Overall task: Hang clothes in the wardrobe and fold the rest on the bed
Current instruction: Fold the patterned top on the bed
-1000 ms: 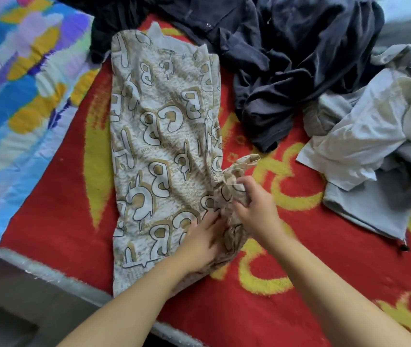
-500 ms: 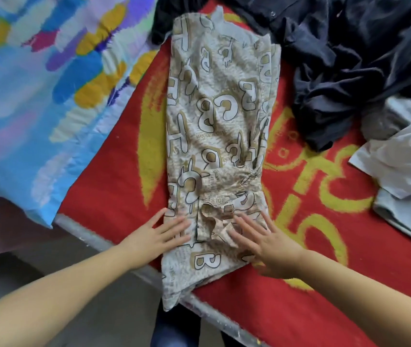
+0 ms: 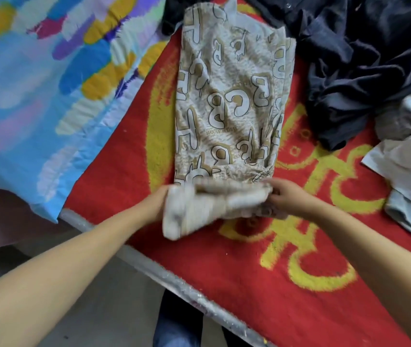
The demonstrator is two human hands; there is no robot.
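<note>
A beige garment (image 3: pixel 229 96) printed with large white and gold letters lies lengthwise on the red and yellow bed cover (image 3: pixel 262 271). Its near end is lifted and turned up, blurred by motion. My left hand (image 3: pixel 158 202) grips that end at its left corner, mostly hidden behind the cloth. At the right corner my right hand (image 3: pixel 283 196) holds it with curled fingers. Both hands are near the bed's front edge.
A heap of dark navy clothes (image 3: pixel 359 58) lies at the back right, with white and pale grey garments (image 3: pixel 409 166) at the right edge. A bright multicoloured quilt (image 3: pixel 44 91) covers the left. The bed's pale edge (image 3: pixel 174 279) runs diagonally, with floor below.
Half a second ago both hands lay flat on the garment's near end. Now they hold that end by its corners, lifted and turned up toward the far side.
</note>
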